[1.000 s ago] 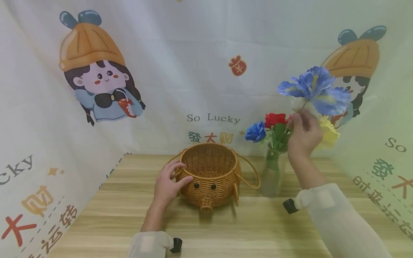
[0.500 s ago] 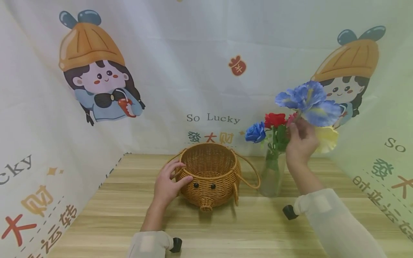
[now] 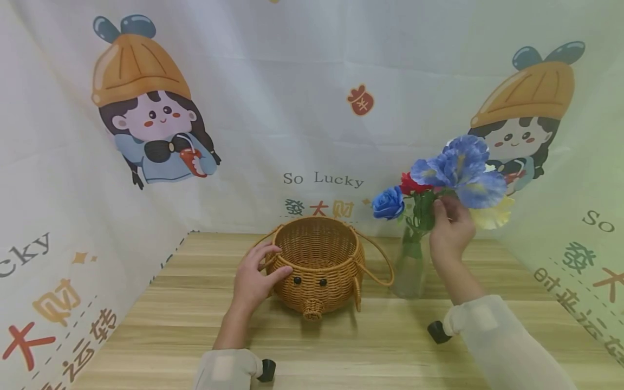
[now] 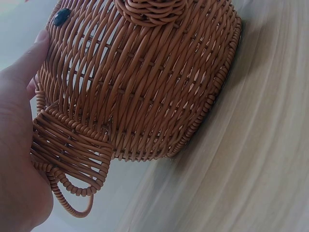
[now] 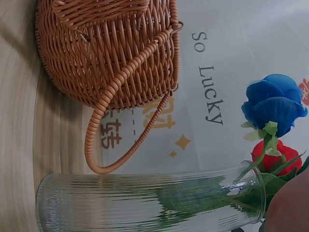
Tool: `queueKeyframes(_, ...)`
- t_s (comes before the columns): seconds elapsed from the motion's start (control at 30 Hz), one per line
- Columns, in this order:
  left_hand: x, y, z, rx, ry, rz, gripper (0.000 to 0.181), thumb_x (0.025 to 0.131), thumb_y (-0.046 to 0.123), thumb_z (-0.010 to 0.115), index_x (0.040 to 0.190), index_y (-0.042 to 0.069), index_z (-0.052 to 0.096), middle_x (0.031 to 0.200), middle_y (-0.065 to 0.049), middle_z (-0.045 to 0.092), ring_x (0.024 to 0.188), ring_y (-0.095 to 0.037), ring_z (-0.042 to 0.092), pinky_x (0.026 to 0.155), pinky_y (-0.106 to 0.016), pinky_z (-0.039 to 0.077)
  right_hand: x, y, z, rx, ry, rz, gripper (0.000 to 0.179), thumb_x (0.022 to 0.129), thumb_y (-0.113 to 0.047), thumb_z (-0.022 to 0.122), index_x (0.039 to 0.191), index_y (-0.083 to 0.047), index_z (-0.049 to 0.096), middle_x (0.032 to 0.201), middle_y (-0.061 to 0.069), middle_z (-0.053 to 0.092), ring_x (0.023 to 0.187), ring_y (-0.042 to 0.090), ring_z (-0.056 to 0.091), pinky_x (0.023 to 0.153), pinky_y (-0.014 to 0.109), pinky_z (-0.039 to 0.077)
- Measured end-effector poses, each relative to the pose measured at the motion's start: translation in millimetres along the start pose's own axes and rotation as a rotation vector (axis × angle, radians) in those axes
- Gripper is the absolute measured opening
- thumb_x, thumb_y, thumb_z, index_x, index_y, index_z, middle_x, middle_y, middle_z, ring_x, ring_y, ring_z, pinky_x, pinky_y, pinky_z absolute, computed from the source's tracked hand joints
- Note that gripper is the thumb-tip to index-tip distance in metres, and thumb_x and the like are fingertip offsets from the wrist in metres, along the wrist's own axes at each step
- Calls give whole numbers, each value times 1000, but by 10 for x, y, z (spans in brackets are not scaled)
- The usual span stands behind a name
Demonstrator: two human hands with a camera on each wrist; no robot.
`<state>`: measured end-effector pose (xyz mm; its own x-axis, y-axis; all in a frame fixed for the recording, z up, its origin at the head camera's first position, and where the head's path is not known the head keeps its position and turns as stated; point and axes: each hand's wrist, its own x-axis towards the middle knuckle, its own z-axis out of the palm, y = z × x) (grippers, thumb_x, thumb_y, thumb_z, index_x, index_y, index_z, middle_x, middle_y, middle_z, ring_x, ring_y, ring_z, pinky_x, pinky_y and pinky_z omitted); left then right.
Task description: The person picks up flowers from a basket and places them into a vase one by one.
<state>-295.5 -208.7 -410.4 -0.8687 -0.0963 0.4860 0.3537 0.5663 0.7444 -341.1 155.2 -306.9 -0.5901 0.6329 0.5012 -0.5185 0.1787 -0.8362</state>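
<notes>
My left hand (image 3: pixel 252 275) holds the left side of a brown wicker basket (image 3: pixel 314 287) that has black eyes and a woven snout. Its thumb lies on the outside near one eye, the fingertips over the rim. To the right, my right hand (image 3: pixel 452 230) pinches a large blue artificial iris (image 3: pixel 465 170) just under its bloom, above a ribbed clear glass vase (image 3: pixel 408 279). In that vase stand a blue rose (image 3: pixel 388 202), a red rose (image 3: pixel 409 184) and green leaves; a pale yellow flower (image 3: pixel 494 214) shows behind the hand. The iris's lower stem is hidden.
The basket's loop handle (image 5: pixel 91 135) hangs out toward the vase, close beside its wall. Both stand on a wood-grain table (image 3: pixel 341 352). A printed cloth (image 3: pixel 273 108) surrounds the table at the back and sides.
My right hand has come down and slightly left with the iris, whose bloom now overlaps the red rose. My left hand and the basket stay in place.
</notes>
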Motion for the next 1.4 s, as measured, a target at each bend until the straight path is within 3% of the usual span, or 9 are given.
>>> queueKeyframes(0.2, -4, 0, 0, -1, 4, 2, 49, 85, 30, 88, 127, 12, 70, 158, -14, 52, 146, -37, 47, 107, -57, 53, 15, 56, -6, 68, 19, 5, 11, 98, -6, 67, 91, -6, 76, 72, -29, 60, 75, -7, 57, 74, 12, 48)
queueKeyframes(0.4, 5, 2, 2, 2, 6, -2, 49, 84, 30, 89, 127, 12, 70, 157, -13, 52, 146, -36, 47, 108, -56, 53, 20, 68, -39, 75, 37, 103, 34, 99, -12, 70, 71, -31, 68, 68, -29, 60, 77, -3, 56, 79, 17, 46)
queueKeyframes(0.67, 14, 13, 1, 2, 7, -6, 49, 84, 30, 89, 126, 12, 70, 157, -13, 53, 146, -36, 48, 108, -56, 53, 51, 116, -91, 26, 31, 208, 38, 99, -20, 71, 67, -40, 66, 66, -34, 60, 83, -3, 57, 89, 19, 47)
queueKeyframes(0.93, 1, 26, 1, -5, 7, -7, 49, 84, 29, 89, 127, 11, 70, 158, -16, 51, 147, -38, 47, 108, -57, 53, 49, 141, -135, 18, -29, 306, 43, 101, -18, 66, 64, -40, 66, 82, -26, 63, 104, 6, 60, 109, 29, 47)
queueKeyframes(1.07, 6, 19, 5, -4, 9, -3, 50, 84, 29, 89, 127, 12, 70, 158, -15, 52, 146, -38, 47, 108, -57, 53, 40, 134, -157, 20, -53, 309, 33, 101, -17, 66, 74, -35, 70, 84, -27, 63, 116, 13, 61, 113, 31, 46)
queueKeyframes(1.2, 13, 10, 8, -9, 11, 0, 50, 84, 29, 89, 127, 11, 70, 158, -15, 52, 147, -38, 47, 108, -57, 53, 20, 128, -163, -9, -65, 281, 10, 101, -19, 69, 96, -19, 78, 78, -32, 62, 107, 7, 61, 109, 31, 49)
queueKeyframes(1.3, 13, 5, 9, -13, 10, 1, 50, 84, 29, 89, 126, 11, 70, 157, -15, 52, 147, -38, 47, 108, -57, 53, 1, 135, -166, -31, -66, 253, 19, 100, -22, 71, 110, -7, 79, 73, -35, 61, 94, 1, 59, 99, 25, 51)
queueKeyframes(1.4, 11, -1, 10, -16, 9, 0, 49, 84, 28, 89, 126, 12, 71, 157, -16, 52, 147, -38, 47, 108, -57, 53, -16, 144, -177, -32, -64, 246, 18, 98, -22, 72, 108, -8, 79, 69, -31, 60, 86, 1, 57, 88, 21, 48)
